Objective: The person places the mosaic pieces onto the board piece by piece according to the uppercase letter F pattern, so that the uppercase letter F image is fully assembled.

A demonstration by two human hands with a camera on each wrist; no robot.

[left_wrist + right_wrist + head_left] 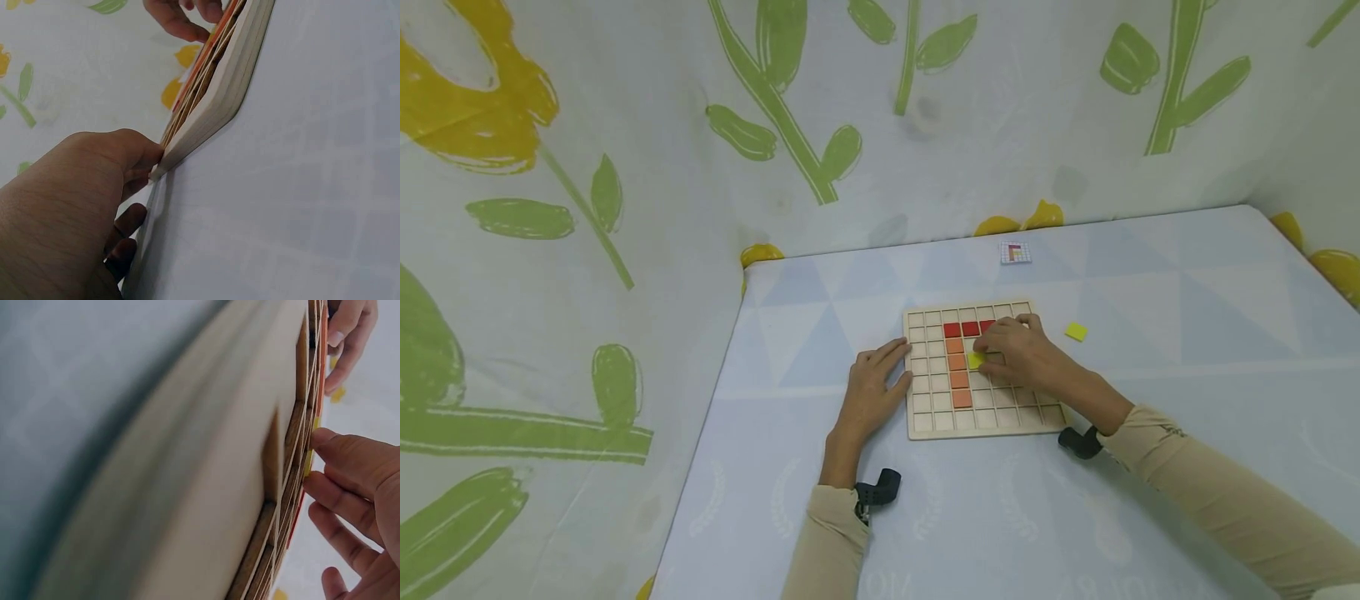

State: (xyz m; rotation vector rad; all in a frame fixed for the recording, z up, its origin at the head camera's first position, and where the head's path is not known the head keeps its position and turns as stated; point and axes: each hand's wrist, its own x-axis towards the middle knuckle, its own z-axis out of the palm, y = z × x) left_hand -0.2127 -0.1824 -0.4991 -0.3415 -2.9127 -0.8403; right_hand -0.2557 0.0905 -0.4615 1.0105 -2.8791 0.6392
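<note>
A square wooden grid board (934, 423) lies on the table, with red tiles (970, 328) in a row and orange tiles (957, 362) in a column below them. My right hand (1018, 354) is over the board's middle, thumb and index finger pinching a yellow tile (975, 360) beside the orange column. In the right wrist view, that yellow tile (308, 464) shows between thumb and index, low on the grid; the other fingers are spread. My left hand (872, 387) rests its fingertips and thumb against the board's left edge, fingers fairly straight. Part of the red row is behind the right hand.
Another yellow tile (1076, 332) lies on the table right of the board. A small pattern card (1015, 252) with a coloured grid is near the table's far edge. A patterned cloth covers the table (820, 417), and printed fabric walls (647, 125) stand around it.
</note>
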